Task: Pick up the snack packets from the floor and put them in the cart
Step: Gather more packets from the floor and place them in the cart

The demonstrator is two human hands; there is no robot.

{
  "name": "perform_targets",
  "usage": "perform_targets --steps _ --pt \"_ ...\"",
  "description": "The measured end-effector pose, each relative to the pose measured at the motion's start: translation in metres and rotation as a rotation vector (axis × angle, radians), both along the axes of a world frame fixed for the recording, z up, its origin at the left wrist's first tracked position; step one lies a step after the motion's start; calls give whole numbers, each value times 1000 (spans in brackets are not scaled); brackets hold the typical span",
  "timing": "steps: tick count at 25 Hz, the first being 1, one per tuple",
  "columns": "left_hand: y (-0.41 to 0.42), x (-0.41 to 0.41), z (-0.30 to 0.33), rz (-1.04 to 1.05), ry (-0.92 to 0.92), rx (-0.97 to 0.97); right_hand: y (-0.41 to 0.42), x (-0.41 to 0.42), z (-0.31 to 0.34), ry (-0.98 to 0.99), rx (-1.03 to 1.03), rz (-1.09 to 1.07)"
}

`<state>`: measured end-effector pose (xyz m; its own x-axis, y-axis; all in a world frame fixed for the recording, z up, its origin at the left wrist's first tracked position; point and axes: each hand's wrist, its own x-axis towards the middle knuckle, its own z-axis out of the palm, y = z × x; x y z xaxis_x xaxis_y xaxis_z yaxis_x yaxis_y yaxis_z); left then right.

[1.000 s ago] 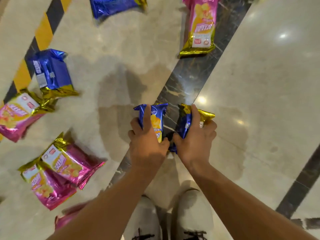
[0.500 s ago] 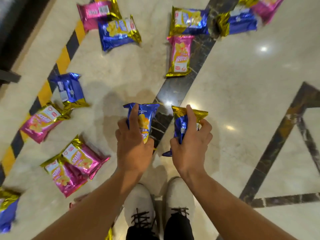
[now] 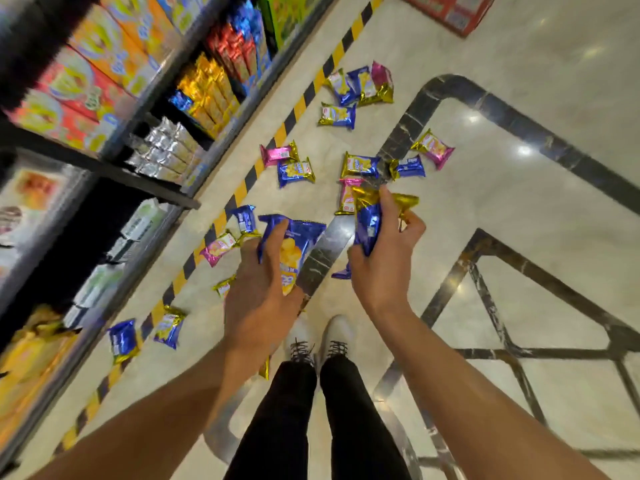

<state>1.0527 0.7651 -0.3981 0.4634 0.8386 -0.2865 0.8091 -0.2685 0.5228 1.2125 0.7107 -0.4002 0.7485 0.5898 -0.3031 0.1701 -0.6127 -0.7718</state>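
My left hand [image 3: 258, 299] grips a blue snack packet [image 3: 294, 251] with a yellow picture on its front, held well above the floor. My right hand [image 3: 384, 261] grips another blue packet with gold ends [image 3: 369, 223]. Several more blue and pink packets lie scattered on the marble floor ahead, among them a blue one [image 3: 296, 172], a pink one [image 3: 278, 154] and a pink one [image 3: 433, 148] farther right. Two blue packets [image 3: 123, 341] [image 3: 169, 325] lie by the striped line at the left. No cart is in view.
Store shelves [image 3: 145, 174] packed with boxes and packets run along the left, behind a yellow-and-black floor stripe [image 3: 242, 188]. My legs and white shoes [image 3: 318, 341] are below my hands. A red box [image 3: 450, 12] stands at the top right.
I have risen from a crouch with a packet in each hand. Both hands lifted away from the floor, and the view now takes in the shelves and more of the scattered packets.
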Motion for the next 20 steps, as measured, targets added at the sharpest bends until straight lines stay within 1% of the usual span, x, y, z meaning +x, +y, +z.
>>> perform_targets --steps 3,6,11,14,17,20 --pt "-9 -4 93 198 -55 -25 1 4 92 -37 51 85" --pt "-21 -7 159 334 -91 -47 -8 -1 156 -62 98 171" --pt "-54 -32 210 486 -215 -13 -35 -29 214 -132 131 382" --pt "-75 -65 230 622 -268 -16 -43 -59 236 -109 155 506" --pt "-99 -115 248 768 -282 14 -42 -100 252 -55 153 647" --pt "-133 -180 263 936 -307 56 -44 -161 269 -27 177 804"
